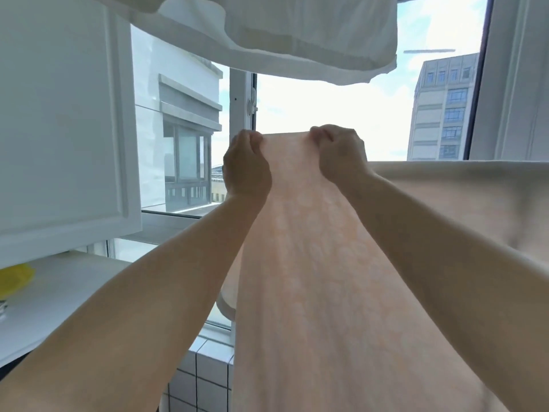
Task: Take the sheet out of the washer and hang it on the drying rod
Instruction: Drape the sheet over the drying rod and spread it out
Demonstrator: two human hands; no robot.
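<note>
Bright daylight pours through a tall window [326, 108] with neighbouring high-rise blocks beyond; a white cabinet door [59, 129] stands open on the left above a white worktop [59, 298], and a tiled ledge [205, 370] runs under the sill. White fabric [282, 34] already hangs overhead across the top of the view.

Both arms reach forward and up. The left hand [246, 168] and right hand [341, 156] each pinch the upper edge of the sheet [312, 278], fingers [255, 138] curled tight on the cloth, knuckles toward the camera. Between them the edge is pulled straight and level, so its long axis runs side to side. From that edge the sheet falls down and toward the person, filling the space between the forearms. The two hands sit near each other and at about the same reach; neither is clearly closer to the hanging line.

The rod itself cannot be made out, though a stretch of the same cloth [460, 197] to the right lies over a level line, probably the rod.

The sheet is pale peach, thin enough to glow, with a faint lighter blotched pattern.
</note>
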